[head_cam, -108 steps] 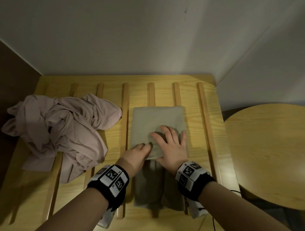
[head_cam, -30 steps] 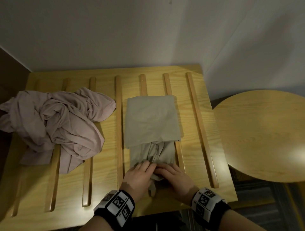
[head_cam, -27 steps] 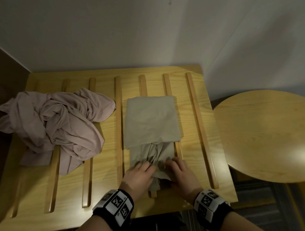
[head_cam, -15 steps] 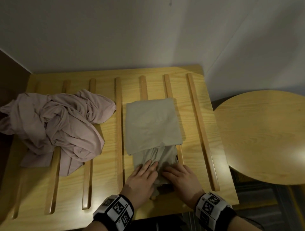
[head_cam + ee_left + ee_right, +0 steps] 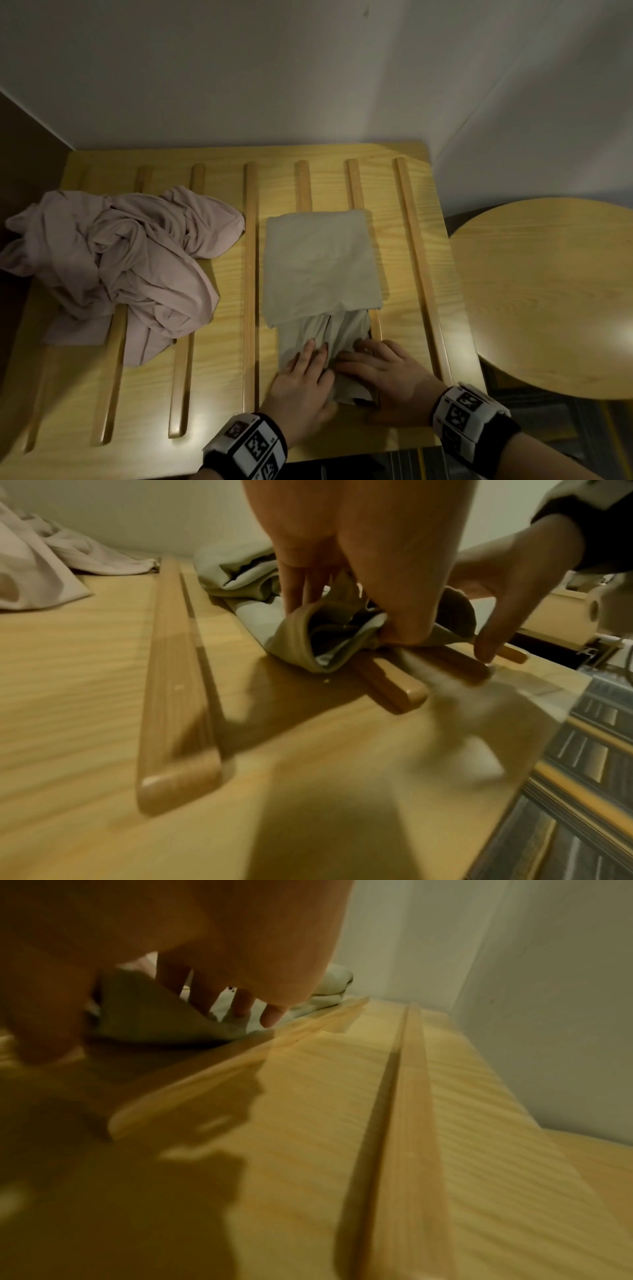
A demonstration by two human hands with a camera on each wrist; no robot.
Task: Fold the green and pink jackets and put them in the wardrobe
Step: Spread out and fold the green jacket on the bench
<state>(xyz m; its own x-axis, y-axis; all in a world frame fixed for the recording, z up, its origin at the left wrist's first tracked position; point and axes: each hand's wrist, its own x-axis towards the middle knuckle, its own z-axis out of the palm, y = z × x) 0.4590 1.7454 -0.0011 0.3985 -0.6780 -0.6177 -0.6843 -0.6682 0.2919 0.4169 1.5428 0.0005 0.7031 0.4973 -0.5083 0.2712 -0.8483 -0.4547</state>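
Observation:
The green jacket (image 5: 322, 267) lies on the slatted wooden bench (image 5: 219, 377), its far part folded into a flat rectangle and its near end bunched. My left hand (image 5: 305, 370) is on that near end; in the left wrist view my left hand (image 5: 394, 610) pinches the rolled end of the green jacket (image 5: 298, 639) between thumb and fingers. My right hand (image 5: 380, 366) rests beside it, fingers laid on the cloth and the thumb spread onto a slat (image 5: 455, 664). The pink jacket (image 5: 113, 267) lies crumpled at the bench's left.
A round wooden table (image 5: 548, 294) stands just right of the bench. White walls close the back and right, and a dark panel the left. Raised slats (image 5: 250, 274) run front to back across the bench. The floor drops away past the near edge.
Over the last second both hands have slid away from me along the bench, pushing the jacket's near end up toward its folded part. The pink jacket has not moved.

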